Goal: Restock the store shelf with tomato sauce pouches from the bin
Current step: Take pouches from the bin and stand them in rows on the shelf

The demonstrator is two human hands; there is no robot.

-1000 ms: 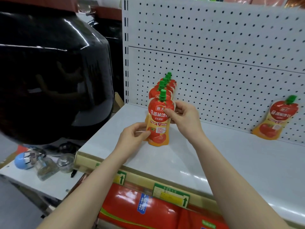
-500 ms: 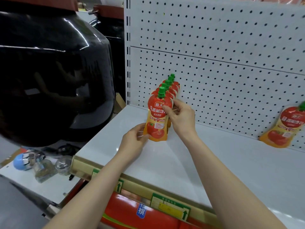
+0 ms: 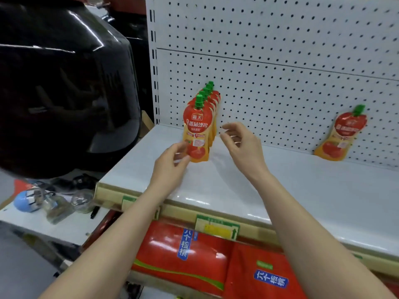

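Note:
A row of several red-and-orange tomato sauce pouches (image 3: 212, 98) with green caps stands on the white shelf (image 3: 280, 180) against the pegboard, at the shelf's left end. The front pouch (image 3: 197, 126) stands upright on the shelf. My left hand (image 3: 170, 167) is at its lower left corner, thumb and fingertips blurred and pinching the pouch's edge. My right hand (image 3: 241, 145) hovers just right of the row, fingers spread, touching nothing. One more pouch (image 3: 343, 134) leans on the pegboard far to the right. The bin is out of sight.
A big glossy black vessel (image 3: 60, 83) fills the left side beside the shelf. Below it a low white surface holds small bottles and a blue item (image 3: 43, 203). Red packages (image 3: 183, 255) lie under the shelf's front edge with its price tags (image 3: 218, 228).
The front pouch was set down at the front of the row. My right hand let go of its top and drew away to the right; my left hand stays at its lower corner.

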